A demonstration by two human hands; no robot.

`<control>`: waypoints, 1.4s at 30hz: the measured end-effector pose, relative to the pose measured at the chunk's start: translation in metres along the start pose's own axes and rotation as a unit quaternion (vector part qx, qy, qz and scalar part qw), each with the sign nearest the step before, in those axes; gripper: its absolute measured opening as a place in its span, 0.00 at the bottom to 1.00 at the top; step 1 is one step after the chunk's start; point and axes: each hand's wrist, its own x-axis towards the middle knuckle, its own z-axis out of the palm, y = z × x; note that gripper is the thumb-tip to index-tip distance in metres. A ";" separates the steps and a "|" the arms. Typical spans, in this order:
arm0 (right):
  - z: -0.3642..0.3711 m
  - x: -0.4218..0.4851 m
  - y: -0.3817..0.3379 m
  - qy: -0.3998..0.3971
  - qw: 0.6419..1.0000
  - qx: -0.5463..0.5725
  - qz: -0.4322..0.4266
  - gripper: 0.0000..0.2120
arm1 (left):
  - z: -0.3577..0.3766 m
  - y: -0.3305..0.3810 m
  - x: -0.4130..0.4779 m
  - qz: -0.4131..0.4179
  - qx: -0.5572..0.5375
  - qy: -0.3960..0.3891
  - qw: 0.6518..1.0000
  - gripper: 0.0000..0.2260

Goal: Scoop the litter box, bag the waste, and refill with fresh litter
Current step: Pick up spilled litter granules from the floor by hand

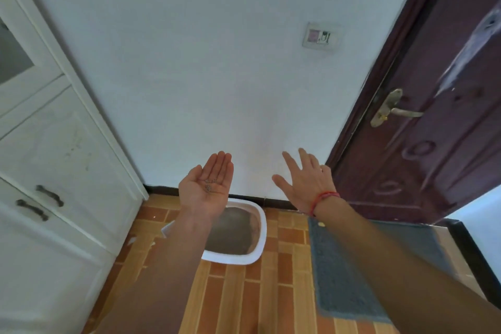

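A white litter box with grey-brown litter inside stands on the tiled floor against the wall. My left forearm crosses over its left part. My left hand is held out above the box, palm up, fingers straight, with a few dark specks on the palm. My right hand is raised to the right of it, back toward me, fingers spread, holding nothing. A red string bracelet circles the right wrist. No scoop, bag or fresh litter is in view.
A white cabinet with dark handles fills the left side. A dark maroon door with a metal handle stands at the right. A grey-blue mat lies on the floor right of the box. Small white scraps lie left of the box.
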 end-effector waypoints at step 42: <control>-0.031 -0.557 0.081 0.053 0.755 -0.032 0.653 0.33 | -0.036 -0.331 -0.303 -0.548 0.256 -0.173 0.778 0.17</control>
